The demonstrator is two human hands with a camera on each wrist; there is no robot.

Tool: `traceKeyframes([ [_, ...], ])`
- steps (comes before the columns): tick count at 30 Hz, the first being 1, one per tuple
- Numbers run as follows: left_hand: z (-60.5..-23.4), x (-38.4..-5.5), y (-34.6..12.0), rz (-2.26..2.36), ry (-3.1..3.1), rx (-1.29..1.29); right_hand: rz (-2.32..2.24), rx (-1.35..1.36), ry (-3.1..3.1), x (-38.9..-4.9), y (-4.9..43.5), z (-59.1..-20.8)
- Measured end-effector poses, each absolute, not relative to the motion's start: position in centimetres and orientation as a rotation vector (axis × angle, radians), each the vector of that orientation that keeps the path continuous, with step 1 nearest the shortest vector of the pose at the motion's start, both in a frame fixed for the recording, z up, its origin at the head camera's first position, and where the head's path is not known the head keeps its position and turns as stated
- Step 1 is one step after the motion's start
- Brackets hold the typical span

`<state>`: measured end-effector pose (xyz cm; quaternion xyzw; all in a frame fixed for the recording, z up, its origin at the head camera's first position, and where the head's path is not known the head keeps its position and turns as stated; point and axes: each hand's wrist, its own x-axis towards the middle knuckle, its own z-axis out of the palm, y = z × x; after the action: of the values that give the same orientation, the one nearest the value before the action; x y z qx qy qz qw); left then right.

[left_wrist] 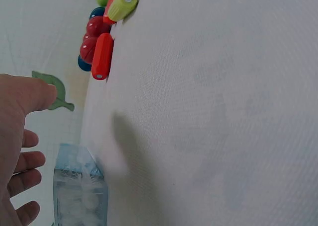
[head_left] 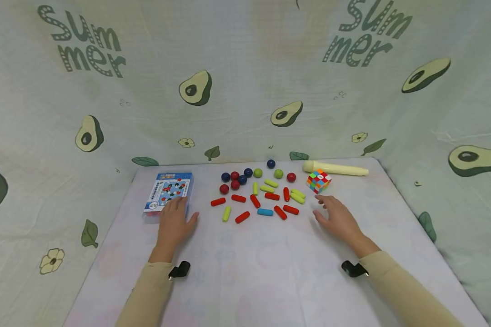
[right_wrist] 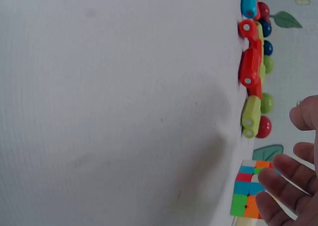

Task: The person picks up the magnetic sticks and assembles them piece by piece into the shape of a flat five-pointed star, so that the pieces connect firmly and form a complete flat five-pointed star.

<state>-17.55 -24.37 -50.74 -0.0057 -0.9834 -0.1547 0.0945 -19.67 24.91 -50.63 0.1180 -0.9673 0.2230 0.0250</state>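
Observation:
My left hand hovers at the near right corner of a clear box with a blue and white printed card; in the left wrist view the fingers are apart from the box. My right hand, fingers spread and relaxed, is in front of a puzzle cube and holds nothing. Between the hands lie several red rods, yellow-green rods and one blue rod. Behind them are dark red balls, dark blue balls and green balls.
A pale yellow stick with a rounded end lies behind the cube at the back right. A white cloth covers the table. An avocado-print curtain hangs along the back and sides.

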Motion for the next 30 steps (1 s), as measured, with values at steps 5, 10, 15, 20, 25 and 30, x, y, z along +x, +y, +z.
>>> traceKeyframes([
  [5,-50.5,-17.3,-23.7,-0.472,-2.911,-0.031,0.781,0.37,-3.038,-19.3,23.5,-50.8],
  [10,-50.5,-17.1,-23.3,-0.48,-2.921,-0.029,0.915,0.394,-3.015,-18.9,21.9,-51.1],
  [15,-50.7,-16.9,-22.8,-0.509,-2.936,-0.02,1.034,0.438,-2.954,-18.6,20.6,-51.4],
  [20,-50.9,-17.1,-22.2,-0.507,-2.944,-0.026,1.127,0.412,-2.947,-18.3,19.5,-51.7],
  [25,-51.2,-17.2,-21.8,-0.498,-2.935,-0.035,1.147,0.41,-2.933,-18.5,18.5,-52.0],
  [30,-51.5,-17.2,-21.3,-0.531,-2.903,-0.045,1.157,0.406,-2.927,-18.8,17.5,-52.1],
])
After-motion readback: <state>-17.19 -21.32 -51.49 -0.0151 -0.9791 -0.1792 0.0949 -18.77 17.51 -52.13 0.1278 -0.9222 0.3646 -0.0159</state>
